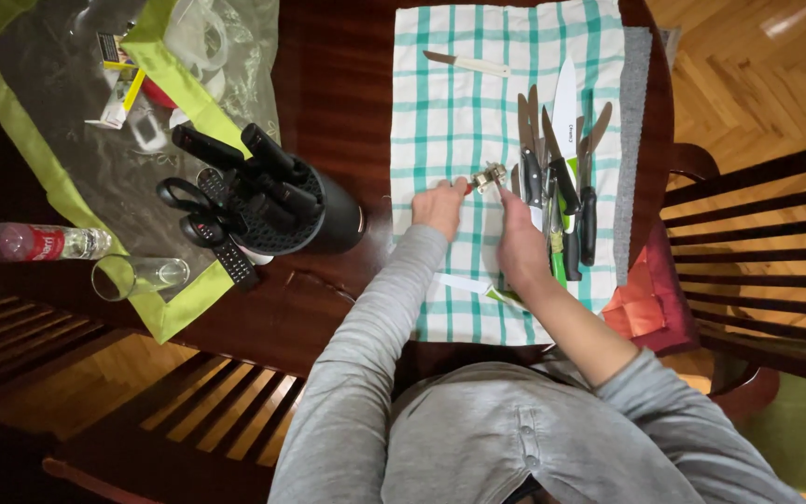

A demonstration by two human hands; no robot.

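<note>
Checked cloth (450, 121) covers the dark table (338, 84) in front of you, and the row of knives (562, 187) lies on it just to the right of your hands, blades pointing away from you. Between your hands sits the small brass-coloured tool (490, 175), its long axis running across, left to right. Your left hand (440, 207) pinches its left end; your right hand (520, 245) closes on its right end from below. Both touch it, about equally near. The block of black-handled knives (277, 201) stands well apart to your left.
</note>
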